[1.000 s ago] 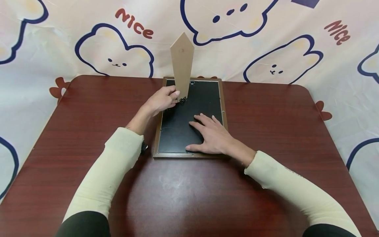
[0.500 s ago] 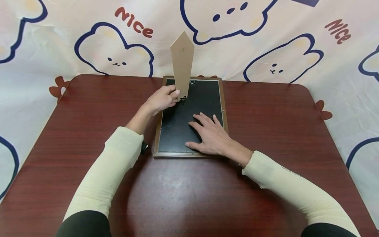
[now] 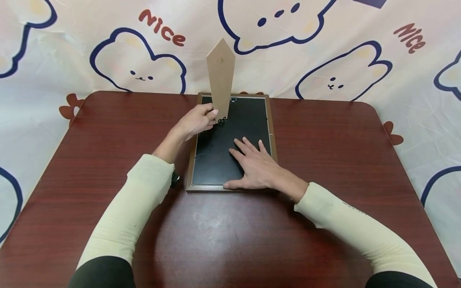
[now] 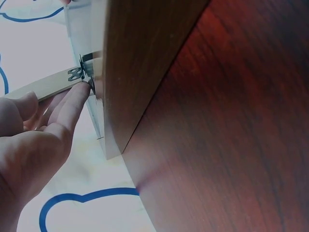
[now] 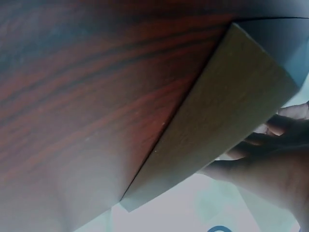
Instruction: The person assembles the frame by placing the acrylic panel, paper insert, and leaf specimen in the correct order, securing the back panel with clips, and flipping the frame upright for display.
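A picture frame (image 3: 271, 138) with a wooden rim lies face down on the table, its black backing board (image 3: 212, 160) showing. From that board rises a tan easel stand (image 3: 221, 76) with a pointed top, joined by a small dark metal hinge (image 4: 75, 73). My left hand (image 3: 194, 121) pinches the stand's left edge low down, close to the hinge; in the left wrist view a fingertip (image 4: 83, 88) reaches the hinge. My right hand (image 3: 257, 166) rests spread on the lower right of the backing, thumb by the bottom rim. The frame's picture side is hidden.
The reddish-brown table (image 3: 324, 160) extends on both sides of the frame. A small metal hanger (image 3: 233, 99) sits at the frame's far edge. Behind the table hangs a printed cloth (image 3: 201, 24) with cartoon shapes.
My right hand's thumb has slid slightly toward the frame's bottom rim, with the fingers shifting a little left. The left hand and the stand stay as they were.
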Demonstrator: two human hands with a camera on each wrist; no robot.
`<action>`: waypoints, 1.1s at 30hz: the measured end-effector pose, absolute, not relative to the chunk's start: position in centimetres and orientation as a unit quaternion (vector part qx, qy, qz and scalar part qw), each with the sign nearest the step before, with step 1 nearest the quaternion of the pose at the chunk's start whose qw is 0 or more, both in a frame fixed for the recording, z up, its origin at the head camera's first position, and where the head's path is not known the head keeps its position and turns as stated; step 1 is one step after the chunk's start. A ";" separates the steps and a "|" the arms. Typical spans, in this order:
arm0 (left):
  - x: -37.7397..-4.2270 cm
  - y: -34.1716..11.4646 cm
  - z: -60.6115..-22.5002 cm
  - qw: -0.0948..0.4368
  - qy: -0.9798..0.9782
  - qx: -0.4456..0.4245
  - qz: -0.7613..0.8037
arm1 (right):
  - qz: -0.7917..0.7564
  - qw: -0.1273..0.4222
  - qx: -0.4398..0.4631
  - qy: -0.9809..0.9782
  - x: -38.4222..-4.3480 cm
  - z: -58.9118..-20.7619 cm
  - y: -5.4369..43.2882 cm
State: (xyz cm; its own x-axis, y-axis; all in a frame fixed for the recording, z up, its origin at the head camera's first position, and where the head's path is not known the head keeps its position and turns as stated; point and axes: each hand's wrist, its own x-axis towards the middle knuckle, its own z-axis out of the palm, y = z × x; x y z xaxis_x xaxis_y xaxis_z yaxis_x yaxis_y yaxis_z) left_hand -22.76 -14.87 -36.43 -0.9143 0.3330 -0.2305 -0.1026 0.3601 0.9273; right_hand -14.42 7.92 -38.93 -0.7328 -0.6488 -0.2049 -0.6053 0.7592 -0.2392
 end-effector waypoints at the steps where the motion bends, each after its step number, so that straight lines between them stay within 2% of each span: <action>1: -22.8 -14.9 -36.4 0.194 0.802 0.072 0.561 | -0.078 0.142 -0.340 0.926 -14.4 -38.9 8.0; 7: -22.8 -14.9 -36.3 0.194 0.799 0.071 0.565 | -0.075 0.156 -0.346 0.922 -14.5 -38.5 8.1; 25: -22.7 -15.2 -36.7 0.203 0.798 0.073 0.562 | -0.094 0.131 -0.335 0.928 -13.7 -39.6 8.0; 33: -22.8 -15.2 -36.6 0.196 0.798 0.083 0.564 | -0.112 0.138 -0.313 0.933 -13.9 -39.3 7.7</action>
